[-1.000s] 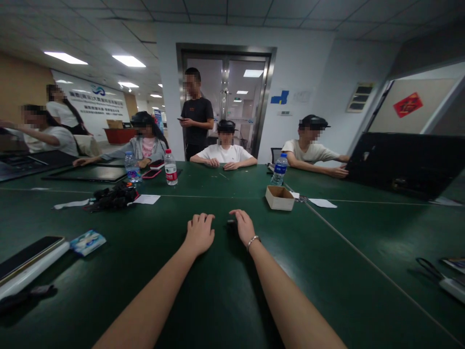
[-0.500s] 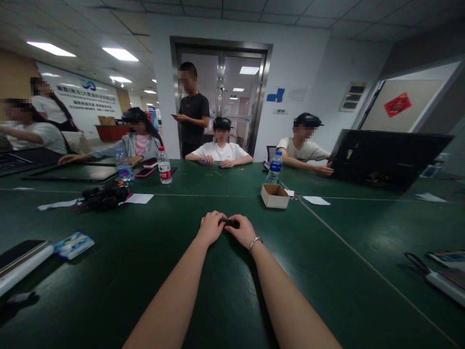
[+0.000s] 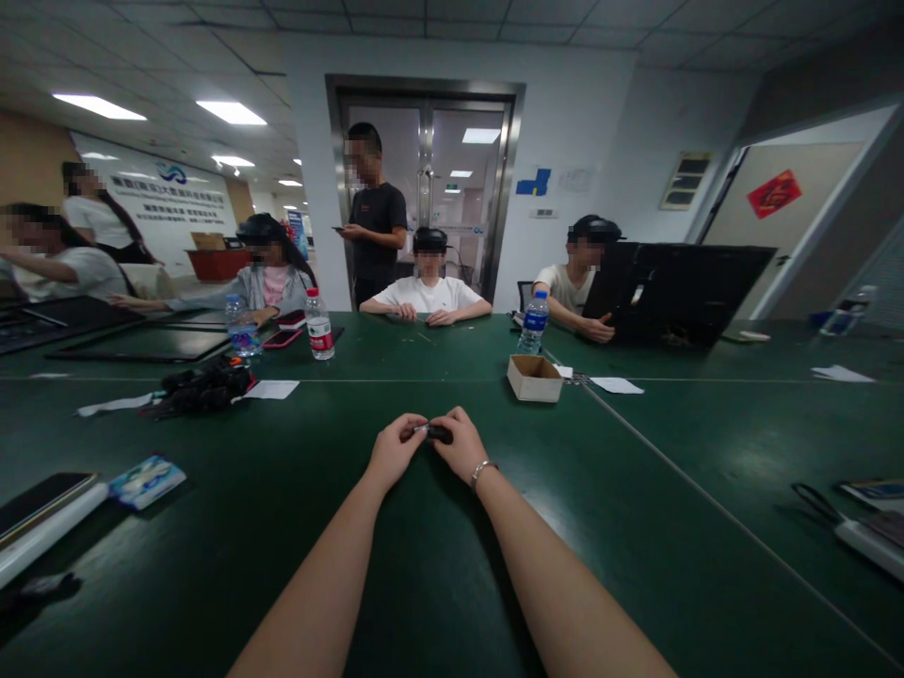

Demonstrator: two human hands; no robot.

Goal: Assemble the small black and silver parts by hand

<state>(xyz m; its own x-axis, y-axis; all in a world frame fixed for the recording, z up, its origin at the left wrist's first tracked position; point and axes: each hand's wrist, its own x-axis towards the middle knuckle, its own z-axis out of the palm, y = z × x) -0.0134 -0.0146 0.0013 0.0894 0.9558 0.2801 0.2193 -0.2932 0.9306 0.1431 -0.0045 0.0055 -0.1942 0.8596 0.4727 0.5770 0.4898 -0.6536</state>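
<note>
Both of my arms reach out over a dark green table (image 3: 438,565). My left hand (image 3: 393,450) and my right hand (image 3: 460,444) meet in front of me, fingers curled. Between them they pinch a small dark object (image 3: 436,432) with a pale metal end that points toward the left hand. A bracelet (image 3: 480,466) sits on my right wrist. What the object is I cannot make out.
A small open cardboard box (image 3: 535,378) stands beyond my hands, with papers and water bottles (image 3: 319,325) farther back. A phone and a tissue packet (image 3: 147,480) lie at the left, scissors (image 3: 815,501) at the right. Several people sit around the far side; one stands by the door.
A second ago my hands lay apart on the table, the right over the dark object. They have come together and lifted it between their fingertips. A far person swung a black panel leftward.
</note>
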